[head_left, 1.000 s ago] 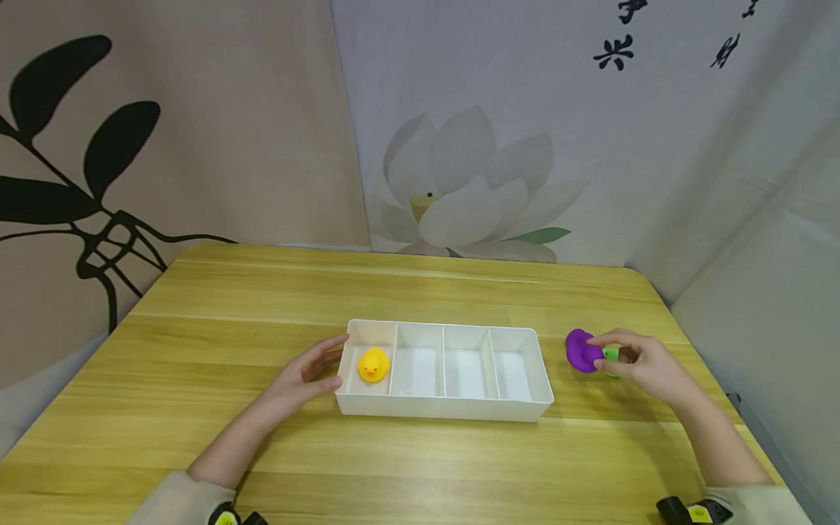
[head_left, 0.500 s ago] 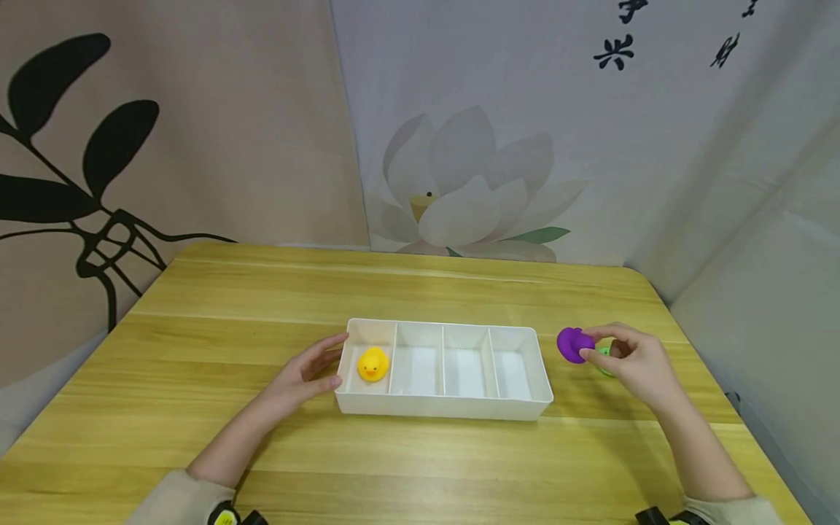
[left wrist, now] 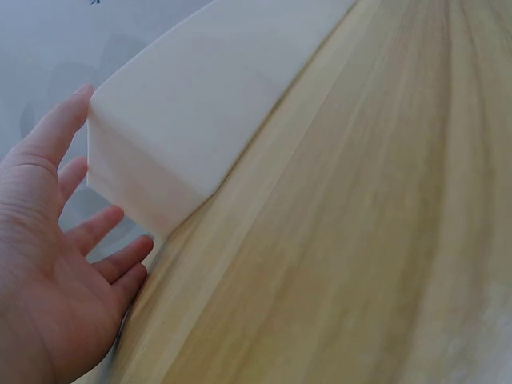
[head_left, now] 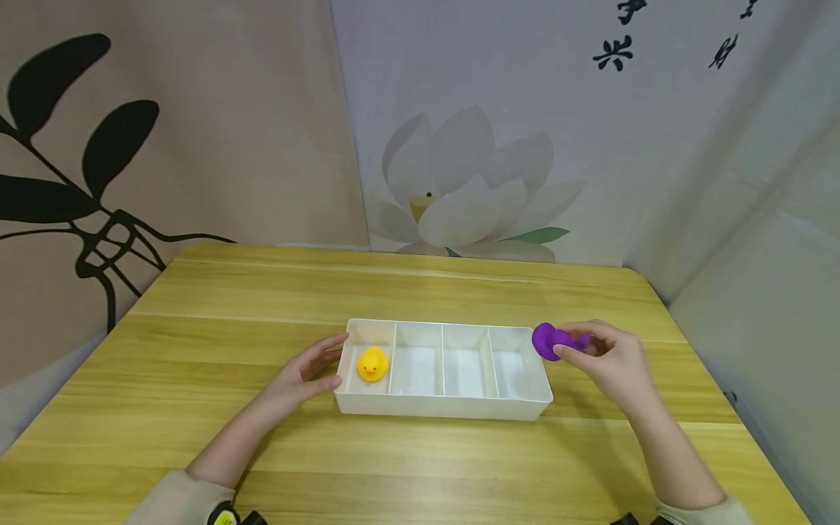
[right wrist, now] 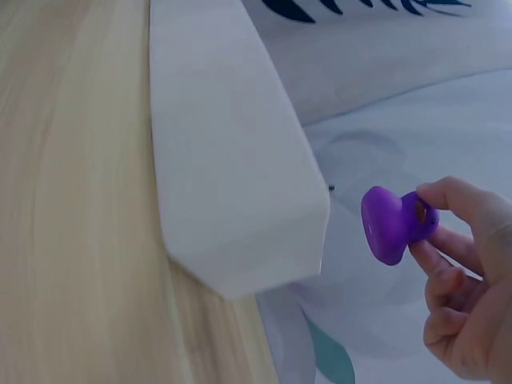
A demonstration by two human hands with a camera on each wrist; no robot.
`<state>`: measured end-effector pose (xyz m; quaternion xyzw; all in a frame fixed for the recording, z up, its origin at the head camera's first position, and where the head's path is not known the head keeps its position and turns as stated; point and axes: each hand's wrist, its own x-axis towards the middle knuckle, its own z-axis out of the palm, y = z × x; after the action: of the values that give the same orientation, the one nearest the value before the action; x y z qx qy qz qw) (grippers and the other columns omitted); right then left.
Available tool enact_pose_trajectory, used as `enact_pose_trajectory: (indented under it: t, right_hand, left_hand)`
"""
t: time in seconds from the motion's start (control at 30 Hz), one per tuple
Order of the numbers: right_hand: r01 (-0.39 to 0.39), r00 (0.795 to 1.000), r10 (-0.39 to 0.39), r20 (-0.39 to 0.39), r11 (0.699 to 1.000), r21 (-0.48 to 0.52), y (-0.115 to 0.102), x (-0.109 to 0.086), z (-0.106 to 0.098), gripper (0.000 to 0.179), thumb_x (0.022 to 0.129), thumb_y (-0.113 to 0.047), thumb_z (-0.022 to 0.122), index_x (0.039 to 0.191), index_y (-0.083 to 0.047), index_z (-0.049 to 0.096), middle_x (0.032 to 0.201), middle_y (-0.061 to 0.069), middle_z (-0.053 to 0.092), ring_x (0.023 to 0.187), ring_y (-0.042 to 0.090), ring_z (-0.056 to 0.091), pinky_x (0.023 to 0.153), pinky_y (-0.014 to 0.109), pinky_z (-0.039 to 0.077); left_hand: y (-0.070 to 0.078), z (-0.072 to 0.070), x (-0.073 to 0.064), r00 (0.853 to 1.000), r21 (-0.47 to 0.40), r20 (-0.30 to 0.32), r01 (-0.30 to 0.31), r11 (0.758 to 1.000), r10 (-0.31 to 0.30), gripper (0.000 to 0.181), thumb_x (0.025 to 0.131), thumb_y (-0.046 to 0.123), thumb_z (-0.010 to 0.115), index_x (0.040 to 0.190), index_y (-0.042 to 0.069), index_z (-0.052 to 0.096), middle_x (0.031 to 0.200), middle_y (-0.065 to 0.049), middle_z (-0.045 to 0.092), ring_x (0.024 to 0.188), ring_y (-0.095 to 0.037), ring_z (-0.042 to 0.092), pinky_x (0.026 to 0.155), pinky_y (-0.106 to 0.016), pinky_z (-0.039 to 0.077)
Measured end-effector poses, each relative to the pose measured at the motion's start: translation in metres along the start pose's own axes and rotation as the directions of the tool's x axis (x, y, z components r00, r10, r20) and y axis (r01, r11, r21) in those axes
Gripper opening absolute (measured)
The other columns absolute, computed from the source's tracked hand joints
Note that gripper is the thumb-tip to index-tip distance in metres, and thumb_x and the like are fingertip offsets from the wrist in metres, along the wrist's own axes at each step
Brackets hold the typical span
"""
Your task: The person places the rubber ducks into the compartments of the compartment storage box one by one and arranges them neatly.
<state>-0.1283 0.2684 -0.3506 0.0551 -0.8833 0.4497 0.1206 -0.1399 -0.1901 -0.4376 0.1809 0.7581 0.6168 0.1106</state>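
Note:
A white divided box (head_left: pixel 446 408) stands on the table with its compartments in a row. In its leftmost compartment sits a yellow rubber duck (head_left: pixel 372 364). My left hand (head_left: pixel 307 375) rests against the box's left end, thumb near the front corner; the left wrist view shows its fingers loosely extended. My right hand (head_left: pixel 617 361) pinches a purple rubber duck (right wrist: pixel 386 224) by the head between thumb and fingers. In the head view, the duck overlaps the box's back right corner. The right wrist view shows it tipped sideways, its flat base facing the box.
The wooden table (head_left: pixel 420 467) extends around the box on all sides. A cloth backdrop (head_left: pixel 485 65) with a printed lotus and dark characters hangs behind it. Another cloth (head_left: pixel 774 292) hangs along the right edge.
My right hand has moved left with the purple duck, from beyond the box's right side to its right end. A green thing seen earlier near that hand is now hidden. The left hand stays put.

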Motion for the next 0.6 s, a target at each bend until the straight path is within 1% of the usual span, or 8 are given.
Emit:
enact_pose_trajectory:
  t: [0.1, 0.23, 0.33, 0.47, 0.53, 0.6]
  right_hand:
    - [-0.002, 1.000, 0.002, -0.013, 1.000, 0.011, -0.007, 0.000, 0.006, 0.026, 0.078, -0.017, 0.081, 0.100, -0.006, 0.073, 0.074, 0.003, 0.056, 0.060, 0.012, 0.045, 0.045, 0.022, 0.038]
    - [0.018, 1.000, -0.017, -0.018, 0.999, 0.037, -0.017, 0.001, 0.016, 0.024, 0.076, -0.014, 0.082, 0.097, -0.007, 0.074, 0.072, 0.005, 0.052, 0.058, 0.012, 0.042, 0.043, 0.023, 0.034]
    - [0.044, 0.999, -0.043, -0.014, 0.997, 0.060, -0.024, 0.002, 0.024, 0.024, 0.075, -0.012, 0.083, 0.097, -0.007, 0.074, 0.074, 0.006, 0.055, 0.055, 0.012, 0.040, 0.041, 0.024, 0.031]
    - [0.080, 0.997, -0.078, -0.016, 0.992, 0.102, -0.032, 0.003, 0.035, 0.025, 0.073, -0.009, 0.084, 0.096, -0.007, 0.075, 0.081, 0.006, 0.061, 0.052, 0.012, 0.040, 0.041, 0.023, 0.030]
    - [0.083, 0.997, -0.082, -0.014, 0.990, 0.115, -0.036, 0.004, 0.040, 0.025, 0.072, -0.009, 0.084, 0.095, -0.008, 0.075, 0.082, 0.005, 0.063, 0.052, 0.011, 0.040, 0.042, 0.022, 0.031]
    - [0.070, 0.998, -0.070, -0.006, 0.989, 0.128, -0.041, 0.004, 0.045, 0.025, 0.072, -0.011, 0.085, 0.095, -0.009, 0.075, 0.082, 0.004, 0.063, 0.053, 0.012, 0.041, 0.043, 0.022, 0.031]
  left_hand:
    - [0.000, 0.000, 0.000, 1.000, 0.000, -0.001, -0.001, 1.000, 0.001, 0.061, 0.093, 0.012, 0.062, 0.148, 0.012, 0.034, 0.146, -0.024, 0.036, 0.133, -0.045, 0.030, 0.101, -0.063, 0.030]
    - [0.000, 0.000, 0.000, 1.000, 0.001, -0.002, -0.006, 1.000, 0.006, 0.061, 0.094, 0.012, 0.061, 0.148, 0.012, 0.034, 0.146, -0.024, 0.036, 0.133, -0.045, 0.031, 0.101, -0.063, 0.029]
    - [0.000, 0.000, 0.000, 1.000, 0.001, -0.001, -0.007, 1.000, 0.007, 0.061, 0.093, 0.012, 0.062, 0.148, 0.012, 0.034, 0.146, -0.023, 0.036, 0.133, -0.044, 0.031, 0.101, -0.063, 0.028]
    - [0.000, 0.000, 0.000, 1.000, 0.003, 0.000, -0.012, 1.000, 0.012, 0.062, 0.093, 0.012, 0.062, 0.148, 0.011, 0.034, 0.146, -0.023, 0.036, 0.133, -0.044, 0.031, 0.102, -0.064, 0.027]
    - [0.000, 0.000, 0.001, 1.000, 0.004, -0.001, -0.014, 1.000, 0.014, 0.062, 0.093, 0.012, 0.062, 0.148, 0.010, 0.034, 0.146, -0.023, 0.037, 0.133, -0.044, 0.032, 0.102, -0.064, 0.026]
    - [-0.001, 0.000, 0.001, 1.000, 0.006, -0.001, -0.015, 1.000, 0.015, 0.062, 0.093, 0.012, 0.062, 0.148, 0.010, 0.034, 0.146, -0.023, 0.037, 0.132, -0.044, 0.032, 0.102, -0.064, 0.026]
